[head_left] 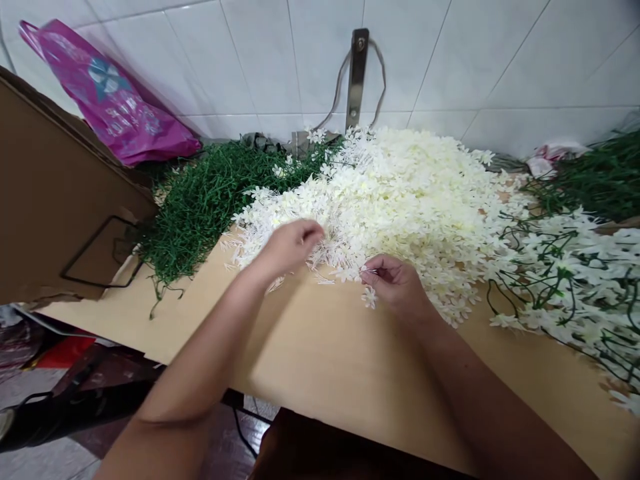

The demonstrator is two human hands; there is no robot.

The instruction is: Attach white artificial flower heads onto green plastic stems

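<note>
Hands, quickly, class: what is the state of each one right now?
Left hand: fingers curled, reaching into the edge of the white flower pile; grip cannot be told.
Right hand: pinched shut on a small white flower.

Two bare forearms come in from the bottom edge — no sleeves, no cuffs, nothing covering them up to where the picture cuts them off. The left hand [289, 248] and the right hand [395, 285] are bare too — no gloves. No ring, watch or bracelet shows on either wrist or on the fingers that are visible.
</note>
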